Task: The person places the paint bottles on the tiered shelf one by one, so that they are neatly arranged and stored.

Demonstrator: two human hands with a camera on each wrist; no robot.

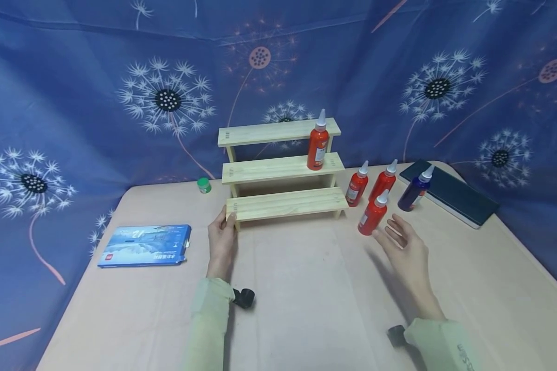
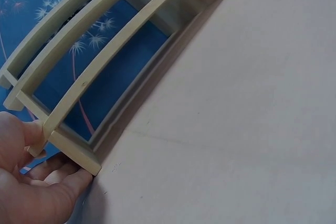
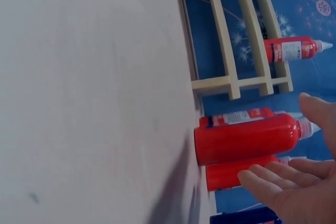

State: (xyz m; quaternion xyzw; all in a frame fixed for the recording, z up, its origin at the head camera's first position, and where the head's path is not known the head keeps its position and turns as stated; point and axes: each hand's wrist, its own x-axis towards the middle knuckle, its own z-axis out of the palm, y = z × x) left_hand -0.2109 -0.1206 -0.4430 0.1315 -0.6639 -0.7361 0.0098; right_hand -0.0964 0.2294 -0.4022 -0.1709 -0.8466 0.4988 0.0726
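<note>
A three-tier wooden shelf (image 1: 285, 203) stands at the back of the table. My left hand (image 1: 221, 239) grips the left end of its lowest tier, thumb on the board and fingers by the leg (image 2: 76, 150). One red squeeze bottle (image 1: 317, 149) stands upright on the middle tier, toward the right. Right of the shelf stand more red bottles, the front one (image 1: 371, 219) closest to my right hand (image 1: 406, 252). That hand holds nothing; its thumb and fingers are spread beside the front bottle (image 3: 247, 139). A dark blue bottle (image 1: 414, 193) stands farther right.
Behind the blue bottle lies a dark green book (image 1: 455, 193). At the left is a blue flat box (image 1: 146, 246), and a small green-lidded jar (image 1: 204, 185) sits left of the shelf. A blue dandelion-print cloth (image 1: 97, 118) hangs behind the table.
</note>
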